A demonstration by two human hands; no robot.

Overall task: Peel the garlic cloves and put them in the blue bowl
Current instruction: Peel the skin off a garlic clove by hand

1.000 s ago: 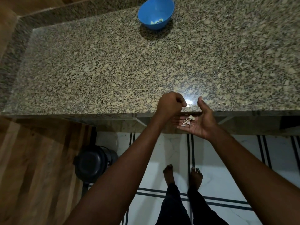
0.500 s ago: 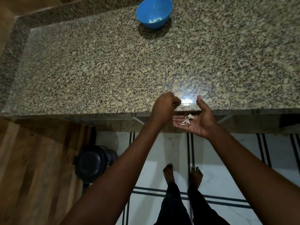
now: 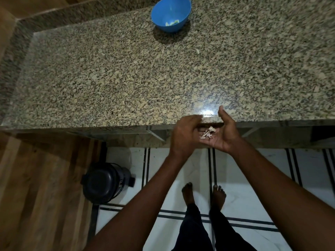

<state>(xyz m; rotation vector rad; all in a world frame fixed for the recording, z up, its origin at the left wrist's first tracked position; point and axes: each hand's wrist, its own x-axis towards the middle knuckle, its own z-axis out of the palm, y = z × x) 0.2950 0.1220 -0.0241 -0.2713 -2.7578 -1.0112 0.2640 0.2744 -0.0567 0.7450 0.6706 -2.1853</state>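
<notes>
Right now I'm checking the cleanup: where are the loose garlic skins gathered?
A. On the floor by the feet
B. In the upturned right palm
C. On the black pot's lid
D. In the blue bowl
B: the pale garlic skins lie in the cupped right hand, held below the counter edge.

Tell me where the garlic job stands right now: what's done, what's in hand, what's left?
Done: pale peeled pieces already lie in the blue bowl at the far side of the granite counter. In hand: the right hand, palm up at the counter's near edge, cups a small pile of skins; the left hand is beside it. Left: no unpeeled cloves are visible; one stray scrap sits on the counter.
</notes>
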